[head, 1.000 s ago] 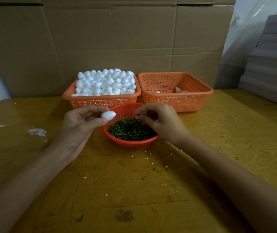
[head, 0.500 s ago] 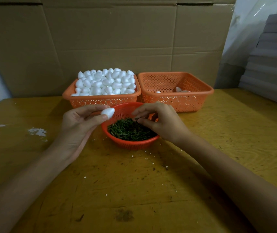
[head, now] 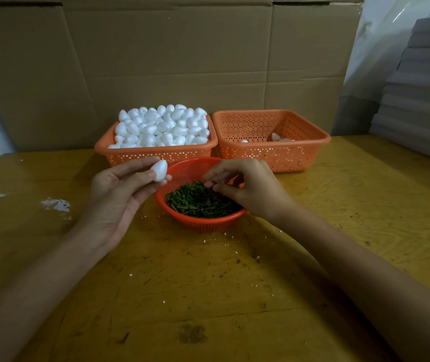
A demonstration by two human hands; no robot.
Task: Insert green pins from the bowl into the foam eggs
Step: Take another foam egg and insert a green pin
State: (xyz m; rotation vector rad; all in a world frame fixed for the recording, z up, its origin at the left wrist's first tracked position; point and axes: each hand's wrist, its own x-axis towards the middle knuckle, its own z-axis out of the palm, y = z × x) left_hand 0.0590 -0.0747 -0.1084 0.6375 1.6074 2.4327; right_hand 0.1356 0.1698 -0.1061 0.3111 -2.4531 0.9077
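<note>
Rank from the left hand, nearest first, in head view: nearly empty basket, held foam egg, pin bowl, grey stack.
1. foam egg, held in the left hand fingertips
2. pin bowl, just to its right
3. nearly empty basket, back right
4. grey stack, far right

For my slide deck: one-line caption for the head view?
Left hand holds a foam egg while the right hand pinches green pins in the orange bowl.

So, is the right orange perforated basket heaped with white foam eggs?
No, the right orange perforated basket holds only a few white foam eggs at its bottom.
</note>
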